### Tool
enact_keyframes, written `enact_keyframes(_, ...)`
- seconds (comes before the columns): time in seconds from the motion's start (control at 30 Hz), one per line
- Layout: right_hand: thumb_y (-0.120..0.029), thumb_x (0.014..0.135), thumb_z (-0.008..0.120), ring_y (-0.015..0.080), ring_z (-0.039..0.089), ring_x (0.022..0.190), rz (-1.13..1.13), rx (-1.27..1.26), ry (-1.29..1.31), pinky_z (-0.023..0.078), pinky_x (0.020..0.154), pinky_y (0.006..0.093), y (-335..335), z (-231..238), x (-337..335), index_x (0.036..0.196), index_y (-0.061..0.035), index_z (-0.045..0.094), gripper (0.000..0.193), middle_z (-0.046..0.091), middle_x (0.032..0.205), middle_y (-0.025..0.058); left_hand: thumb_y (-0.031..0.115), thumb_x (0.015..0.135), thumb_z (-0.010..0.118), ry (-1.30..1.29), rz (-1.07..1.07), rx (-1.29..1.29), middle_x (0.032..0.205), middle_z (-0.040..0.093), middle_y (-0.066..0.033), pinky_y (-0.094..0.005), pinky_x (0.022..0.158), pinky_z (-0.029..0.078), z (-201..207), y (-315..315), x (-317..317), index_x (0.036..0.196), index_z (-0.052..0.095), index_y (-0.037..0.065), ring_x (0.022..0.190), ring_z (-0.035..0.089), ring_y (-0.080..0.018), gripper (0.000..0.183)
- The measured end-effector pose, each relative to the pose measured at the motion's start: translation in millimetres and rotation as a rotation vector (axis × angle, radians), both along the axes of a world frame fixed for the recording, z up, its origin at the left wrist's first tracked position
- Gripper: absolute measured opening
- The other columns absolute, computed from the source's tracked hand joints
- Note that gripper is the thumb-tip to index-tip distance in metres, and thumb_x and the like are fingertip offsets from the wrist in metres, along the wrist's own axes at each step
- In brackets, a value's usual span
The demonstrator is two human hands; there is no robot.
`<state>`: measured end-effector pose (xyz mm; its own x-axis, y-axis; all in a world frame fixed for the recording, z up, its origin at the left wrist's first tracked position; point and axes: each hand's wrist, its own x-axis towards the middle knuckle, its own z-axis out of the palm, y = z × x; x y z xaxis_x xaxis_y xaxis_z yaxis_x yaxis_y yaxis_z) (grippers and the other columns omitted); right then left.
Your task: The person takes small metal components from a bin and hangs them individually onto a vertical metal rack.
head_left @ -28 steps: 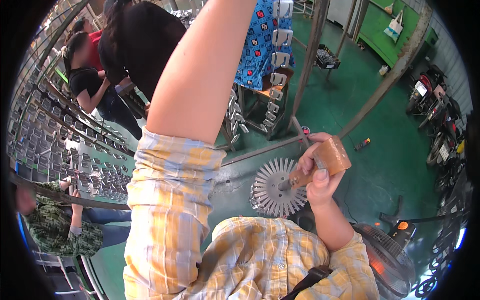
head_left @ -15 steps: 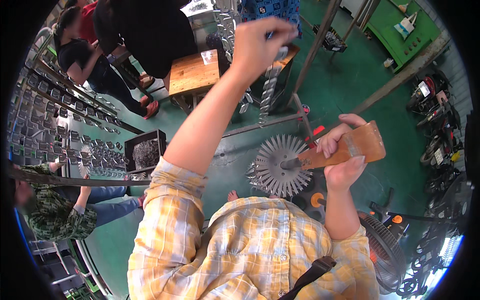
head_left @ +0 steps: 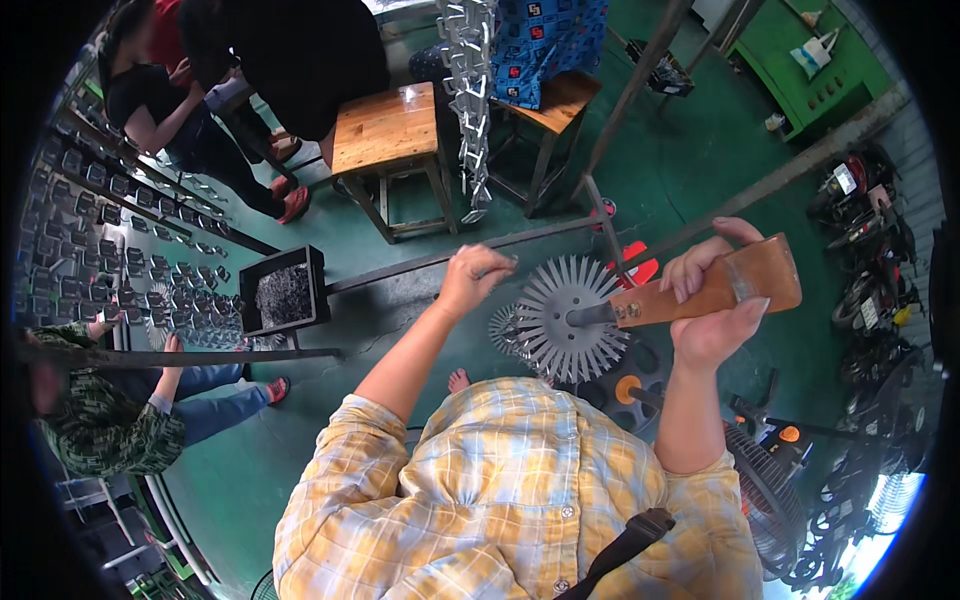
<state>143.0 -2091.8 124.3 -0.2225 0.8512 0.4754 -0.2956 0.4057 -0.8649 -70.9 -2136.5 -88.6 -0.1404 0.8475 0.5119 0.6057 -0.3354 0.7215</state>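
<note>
The bin [head_left: 319, 285], left, holds dark bits [head_left: 284, 297]. Near the upper left edge of the disc [head_left: 548, 312], the left hand [head_left: 478, 279] has its fingertips together; I cannot tell whether they pinch anything. The disc sits off the handle's [head_left: 714, 292] left end; the right hand [head_left: 708, 337] clasps the handle.

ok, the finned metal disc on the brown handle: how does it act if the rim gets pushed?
Likely stiff: the finned metal disc looks flat, with no visible sag. Its narrow radial fins could snag or bend first. Carried on a grey shaft beyond the right hand, it may twist the brown handle in the grip.
</note>
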Motion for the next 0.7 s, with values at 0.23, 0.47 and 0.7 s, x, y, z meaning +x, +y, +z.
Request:
enact_keyframes(0.23, -0.066, 0.069, 0.049, 0.0105, 0.037, 0.043, 0.006, -0.004, 0.013, 0.035, 0.043, 0.0257, -0.9, -2.2, 0.8, 0.105, 0.0030, 0.034, 0.079, 0.037, 0.056, 0.0020, 0.008, 0.065, 0.066, -0.054, -0.067, -0.163, 0.076, 0.063, -0.0020, -0.0316, 0.069, 0.043, -52.1, -29.9, 9.4, 0.075, 0.065, 0.011, 0.074, 0.058, -0.0193, 0.010)
enact_keyframes(0.47, -0.066, 0.069, 0.048, 0.0105, 0.038, 0.044, -0.003, 0.011, 0.003, 0.035, 0.043, 0.0257, -1.6, 0.1, -7.3, 0.105, 0.0027, 0.034, 0.079, 0.037, 0.057, 0.0021, 0.004, 0.064, 0.065, 0.001, -0.114, -0.223, 0.078, 0.063, -0.0040, -0.0314, 0.070, 0.045, -59.6, -30.9, 12.7, 0.076, 0.064, 0.008, 0.075, 0.059, -0.0207, 0.013)
enact_keyframes(0.7, -0.065, 0.068, 0.051, 0.0099, 0.038, 0.045, 0.010, 0.015, 0.022, 0.036, 0.043, 0.0251, -2.8, -0.7, -6.7, 0.104, 0.0028, 0.035, 0.079, 0.037, 0.057, 0.0017, 0.005, 0.065, 0.065, -0.020, -0.161, -0.242, 0.079, 0.063, -0.0062, -0.0327, 0.070, 0.046, -51.4, -23.0, 9.5, 0.078, 0.064, 0.007, 0.077, 0.059, -0.0237, 0.014)
